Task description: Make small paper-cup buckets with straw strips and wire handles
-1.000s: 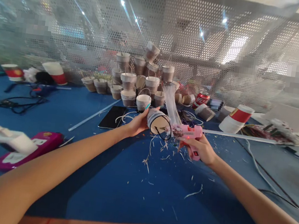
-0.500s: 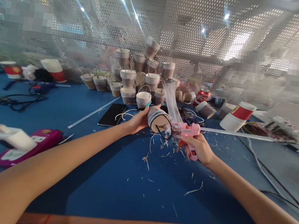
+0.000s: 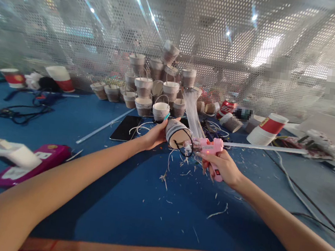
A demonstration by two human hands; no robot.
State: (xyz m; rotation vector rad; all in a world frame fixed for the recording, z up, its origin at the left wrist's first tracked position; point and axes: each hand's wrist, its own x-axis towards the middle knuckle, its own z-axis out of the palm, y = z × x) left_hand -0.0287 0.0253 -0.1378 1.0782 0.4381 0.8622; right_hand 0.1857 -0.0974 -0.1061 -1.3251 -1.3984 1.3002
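Observation:
My left hand (image 3: pixel 155 135) is closed around a small grey-and-white pail-shaped cup (image 3: pixel 173 131), tilted on its side with its open mouth toward me and the right. A dark loop (image 3: pixel 190 152) hangs at the rim. My right hand (image 3: pixel 223 165) grips the handle of a pink hot glue gun (image 3: pixel 212 146), its small light glowing orange. The gun's nozzle end reaches into the cup's mouth, and its tip is hard to make out. From the gun's back a long clear glue stick (image 3: pixel 263 147) sticks out to the right.
Behind my hands stand several stacked little pails (image 3: pixel 143 87). Clear glue sticks (image 3: pixel 194 112) lie in a bundle near a red can (image 3: pixel 228 108). A black tablet (image 3: pixel 126 128), a purple power strip (image 3: pixel 48 159) and leaning paper cups (image 3: pixel 267 130) flank me. Fibre scraps litter the blue tabletop (image 3: pixel 142 221).
Very little differs. The glue gun and my right hand have shifted slightly, and the glue stick's far end sits a touch higher. My left hand keeps the cup nearly still.

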